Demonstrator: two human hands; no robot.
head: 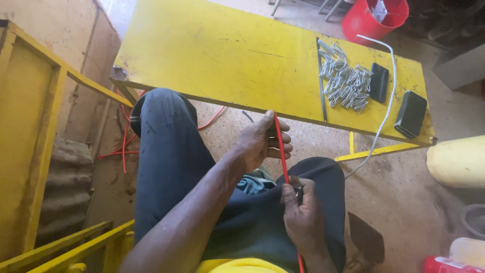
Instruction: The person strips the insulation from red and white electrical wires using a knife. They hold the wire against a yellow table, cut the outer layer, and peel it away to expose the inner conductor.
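A thin red wire (pixel 281 151) runs up from my lap toward the edge of the yellow table (pixel 217 55). My left hand (pixel 263 141) grips the wire near its upper end, thumb at the table edge. Lower down, my right hand (pixel 301 215) is closed around the same wire, with a small dark metal tool (pixel 300 193) pinched at the fingertips. My legs in dark trousers are beneath both hands.
On the table's right part lie a pile of bent metal clips (pixel 345 78), a thin rod, two black blocks (pixel 410 114) and a white cable (pixel 386 96). A red bucket (pixel 371 17) stands behind. Red wires lie on the floor at left; a yellow container (pixel 456 161) is at right.
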